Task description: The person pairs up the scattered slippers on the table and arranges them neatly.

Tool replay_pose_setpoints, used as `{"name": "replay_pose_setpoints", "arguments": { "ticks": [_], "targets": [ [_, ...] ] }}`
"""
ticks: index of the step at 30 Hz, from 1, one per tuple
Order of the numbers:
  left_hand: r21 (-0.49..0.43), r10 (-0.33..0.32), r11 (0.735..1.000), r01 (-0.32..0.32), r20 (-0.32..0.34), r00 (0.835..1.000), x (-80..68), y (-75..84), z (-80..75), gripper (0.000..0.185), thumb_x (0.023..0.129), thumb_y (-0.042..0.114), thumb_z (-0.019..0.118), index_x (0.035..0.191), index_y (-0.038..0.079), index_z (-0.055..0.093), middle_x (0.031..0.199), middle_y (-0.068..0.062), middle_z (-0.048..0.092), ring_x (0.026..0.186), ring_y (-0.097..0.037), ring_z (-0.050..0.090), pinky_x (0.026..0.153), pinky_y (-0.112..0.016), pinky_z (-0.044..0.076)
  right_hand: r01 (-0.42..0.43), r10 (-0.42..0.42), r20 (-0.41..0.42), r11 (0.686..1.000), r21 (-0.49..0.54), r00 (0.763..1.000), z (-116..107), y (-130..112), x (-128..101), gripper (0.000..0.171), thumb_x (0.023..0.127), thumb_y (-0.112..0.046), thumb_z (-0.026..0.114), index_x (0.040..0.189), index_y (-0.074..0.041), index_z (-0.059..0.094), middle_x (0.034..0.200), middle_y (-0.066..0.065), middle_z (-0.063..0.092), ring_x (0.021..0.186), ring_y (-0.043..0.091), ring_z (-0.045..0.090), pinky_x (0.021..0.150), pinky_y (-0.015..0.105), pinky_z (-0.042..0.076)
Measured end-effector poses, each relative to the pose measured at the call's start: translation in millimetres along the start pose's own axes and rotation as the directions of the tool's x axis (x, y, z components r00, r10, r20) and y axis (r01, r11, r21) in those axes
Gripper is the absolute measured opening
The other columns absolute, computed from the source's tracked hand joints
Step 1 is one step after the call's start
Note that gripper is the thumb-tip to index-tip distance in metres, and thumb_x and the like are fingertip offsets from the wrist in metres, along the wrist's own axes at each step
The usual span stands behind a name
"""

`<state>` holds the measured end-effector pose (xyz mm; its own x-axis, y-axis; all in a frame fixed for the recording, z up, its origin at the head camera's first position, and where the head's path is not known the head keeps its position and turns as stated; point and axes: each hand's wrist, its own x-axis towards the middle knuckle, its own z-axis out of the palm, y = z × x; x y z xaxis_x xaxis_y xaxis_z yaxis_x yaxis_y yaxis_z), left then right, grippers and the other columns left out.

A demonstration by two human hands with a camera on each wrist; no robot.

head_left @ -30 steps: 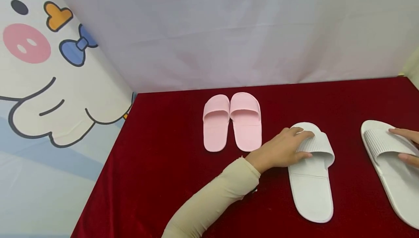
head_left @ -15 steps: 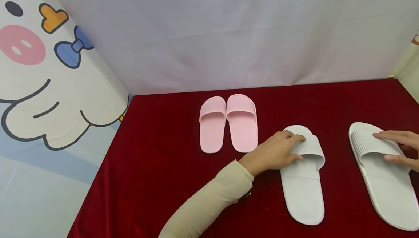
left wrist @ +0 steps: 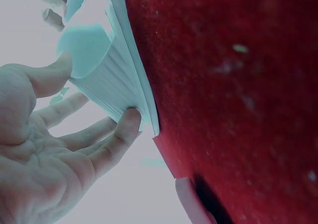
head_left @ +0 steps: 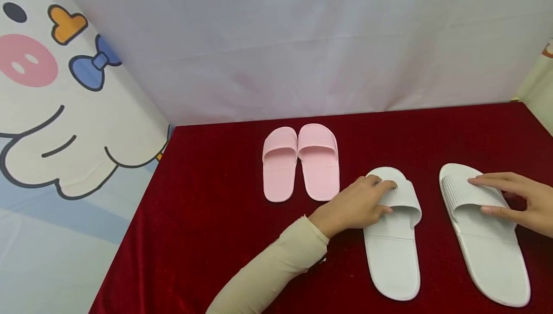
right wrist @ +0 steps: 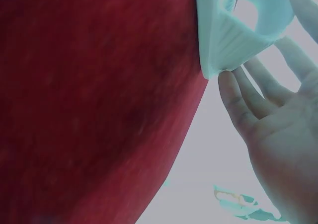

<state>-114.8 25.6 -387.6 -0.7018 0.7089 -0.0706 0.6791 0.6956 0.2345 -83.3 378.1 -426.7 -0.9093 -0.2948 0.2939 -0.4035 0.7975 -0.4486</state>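
Two white slide slippers with ribbed straps lie on the dark red cloth. My left hand holds the left white slipper from its left side. Its thumb is at the strap's rear edge and the fingers reach over the ribbed strap, as the left wrist view also shows. Over the strap of the right white slipper my right hand has its thumb at the rear edge and long, fairly straight fingers toward the toe. In the right wrist view those fingertips sit against the strap's side.
A pair of pink slippers stands side by side farther back, the left pink slipper angled against the right pink slipper. A pale curtain rises behind the red cloth. On the left hangs a cartoon-printed sheet.
The right white slipper has slid left with my right hand, closer to the other white one. The left white slipper has shifted slightly left with my left hand. The head view has turned a little.
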Motion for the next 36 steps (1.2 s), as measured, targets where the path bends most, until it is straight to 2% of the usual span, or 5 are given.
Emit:
{"name": "replay_pose_setpoints", "arguments": {
  "ticks": [7, 14, 22, 29, 36],
  "targets": [
    [0.002, -0.018, 1.0, 0.018, 0.005, 1.0, -10.8, -4.6, -2.3, 0.052, 0.097, 0.039, 0.062, 0.145, 0.024, 0.048, 0.135, -0.004, 0.057, 0.118, -0.018, 0.06, 0.099, -0.025, 0.049, 0.03, -0.03, 0.038, 1.0, 0.006, 0.999, 3.5, -20.4, 8.4, 0.067, 0.063, -0.013, 0.093, 0.125, -0.021, 0.069, 0.121, -0.037, 0.046, 0.103, -0.026, 0.04, 0.075, -0.001, 0.035],
    [0.002, -0.002, 1.0, 0.002, -0.012, 1.0, -20.2, -10.3, 0.0, 0.051, 0.097, 0.038, 0.062, 0.144, 0.022, 0.049, 0.134, -0.007, 0.058, 0.117, -0.02, 0.061, 0.1, -0.027, 0.05, 0.041, -0.025, 0.158, 0.994, -0.097, 0.987, 7.6, -31.3, 16.0, 0.066, 0.071, -0.034, 0.089, 0.132, -0.03, 0.062, 0.127, 0.002, 0.059, 0.105, -0.025, 0.03, 0.072, 0.001, 0.036],
    [-0.007, 0.007, 1.0, -0.007, -0.03, 1.0, -24.2, -15.1, -3.0, 0.051, 0.097, 0.036, 0.063, 0.143, 0.019, 0.05, 0.135, -0.01, 0.058, 0.118, -0.022, 0.062, 0.102, -0.028, 0.049, 0.108, -0.101, 0.129, 0.993, -0.048, 0.986, 13.9, -47.3, 21.9, 0.065, 0.07, -0.029, 0.09, 0.129, -0.032, 0.064, 0.124, -0.022, 0.053, 0.109, -0.023, 0.036, 0.08, 0.0, 0.032],
    [-0.021, -0.007, 1.0, 0.007, -0.032, 0.999, -28.2, -19.4, -3.0, 0.051, 0.096, 0.036, 0.065, 0.143, 0.019, 0.051, 0.136, -0.009, 0.058, 0.121, -0.021, 0.06, 0.105, -0.027, 0.047, 0.138, -0.128, 0.165, 0.989, -0.049, 0.978, 19.4, -59.7, 28.5, 0.063, 0.074, -0.035, 0.087, 0.131, -0.034, 0.061, 0.126, -0.01, 0.057, 0.111, -0.019, 0.037, 0.08, 0.003, 0.034],
    [-0.016, -0.019, 1.0, 0.018, -0.032, 0.999, -31.1, -21.7, -3.2, 0.052, 0.096, 0.036, 0.065, 0.143, 0.02, 0.051, 0.137, -0.008, 0.057, 0.123, -0.021, 0.059, 0.106, -0.028, 0.046, 0.133, -0.127, 0.174, 0.991, -0.021, 0.976, 25.6, -71.3, 34.3, 0.063, 0.075, -0.036, 0.086, 0.133, -0.035, 0.06, 0.128, -0.006, 0.059, 0.114, -0.02, 0.038, 0.084, 0.001, 0.032]
  ]
}}
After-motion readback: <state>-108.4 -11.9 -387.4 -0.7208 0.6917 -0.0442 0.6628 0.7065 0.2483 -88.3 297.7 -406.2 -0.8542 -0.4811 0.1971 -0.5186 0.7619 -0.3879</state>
